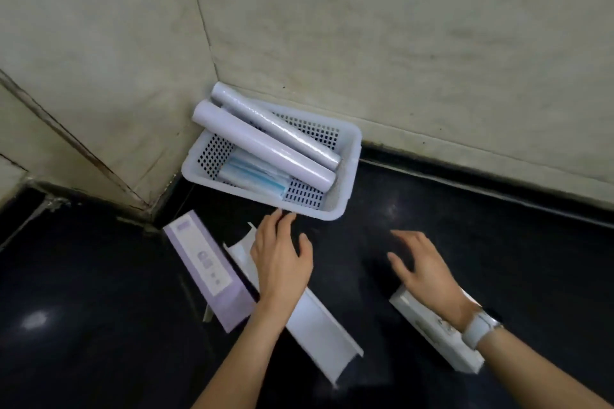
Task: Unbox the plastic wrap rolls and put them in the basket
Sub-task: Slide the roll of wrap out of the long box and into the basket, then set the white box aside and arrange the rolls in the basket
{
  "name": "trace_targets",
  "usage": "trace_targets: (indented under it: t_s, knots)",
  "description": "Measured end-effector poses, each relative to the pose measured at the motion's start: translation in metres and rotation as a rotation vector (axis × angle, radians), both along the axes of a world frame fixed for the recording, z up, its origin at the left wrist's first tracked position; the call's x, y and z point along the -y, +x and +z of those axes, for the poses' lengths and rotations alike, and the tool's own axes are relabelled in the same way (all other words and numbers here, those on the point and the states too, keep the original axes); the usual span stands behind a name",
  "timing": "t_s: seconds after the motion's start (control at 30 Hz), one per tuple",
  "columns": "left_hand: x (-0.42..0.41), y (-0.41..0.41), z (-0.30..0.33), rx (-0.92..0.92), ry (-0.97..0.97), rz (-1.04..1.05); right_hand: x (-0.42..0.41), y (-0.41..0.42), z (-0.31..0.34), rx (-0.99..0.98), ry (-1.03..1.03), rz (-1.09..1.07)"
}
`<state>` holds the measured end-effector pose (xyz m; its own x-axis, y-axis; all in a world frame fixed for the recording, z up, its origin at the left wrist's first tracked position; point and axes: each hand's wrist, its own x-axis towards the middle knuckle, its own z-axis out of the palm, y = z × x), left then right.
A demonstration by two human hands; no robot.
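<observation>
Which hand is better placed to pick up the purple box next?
The left hand. It hovers open over the opened white box, right beside the purple box. The right hand is open too, but sits farther off, above another white box.

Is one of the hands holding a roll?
No, the left hand and right hand are both open and empty; two rolls lie in the basket.

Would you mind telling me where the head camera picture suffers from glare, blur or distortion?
In the head view, glare spots sit on the glossy black counter and streak the plastic wrap rolls; the wall seams bow from wide-angle distortion; the left hand and right hand look slightly motion-blurred.
</observation>
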<state>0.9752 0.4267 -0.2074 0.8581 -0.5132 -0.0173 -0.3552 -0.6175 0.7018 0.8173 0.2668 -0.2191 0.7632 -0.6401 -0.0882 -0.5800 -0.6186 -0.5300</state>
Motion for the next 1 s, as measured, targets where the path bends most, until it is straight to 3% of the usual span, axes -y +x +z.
trace_targets:
  t_s: [0.1, 0.2, 0.33, 0.43, 0.53, 0.57, 0.63, 0.7, 0.77, 0.83, 1.0]
  knots:
    - [0.000, -0.051, -0.006, -0.095, -0.002, -0.077, -0.012, -0.057, -0.007, -0.292, -0.076, -0.010]
    - [-0.007, -0.084, -0.011, -0.181, -0.019, -0.108, -0.021, -0.088, -0.012, -0.412, -0.086, -0.108]
    - [-0.013, -0.103, -0.015, -0.227, -0.021, -0.145, -0.020, -0.102, -0.018, -0.470, 0.074, -0.370]
    - [-0.014, -0.109, -0.013, -0.397, -0.070, -0.198, -0.019, -0.105, -0.012, -0.314, 0.268, -0.422]
    - [-0.013, -0.111, -0.006, -0.689, -0.155, -0.235, -0.031, -0.097, 0.009, 0.031, 0.545, -0.244]
    - [-0.013, -0.110, -0.002, -0.772, -0.194, -0.232, -0.037, -0.093, 0.017, 0.065, 0.559, -0.151]
    - [-0.016, -0.103, 0.009, -0.858, -0.249, -0.215, -0.053, -0.084, 0.030, 0.018, 0.388, 0.081]
    - [-0.027, -0.092, 0.022, -0.816, -0.220, -0.260, -0.069, -0.072, 0.040, 0.008, 0.120, 0.308]
    - [-0.045, -0.082, 0.030, -0.772, -0.188, -0.277, -0.081, -0.058, 0.048, 0.049, 0.006, 0.441]
    - [-0.069, -0.075, 0.036, -0.732, -0.277, -0.152, -0.094, -0.042, 0.051, 0.100, -0.041, 0.510]
    - [-0.148, -0.059, 0.034, -0.683, -0.771, 0.527, -0.134, 0.012, 0.047, 0.287, 0.024, 0.554]
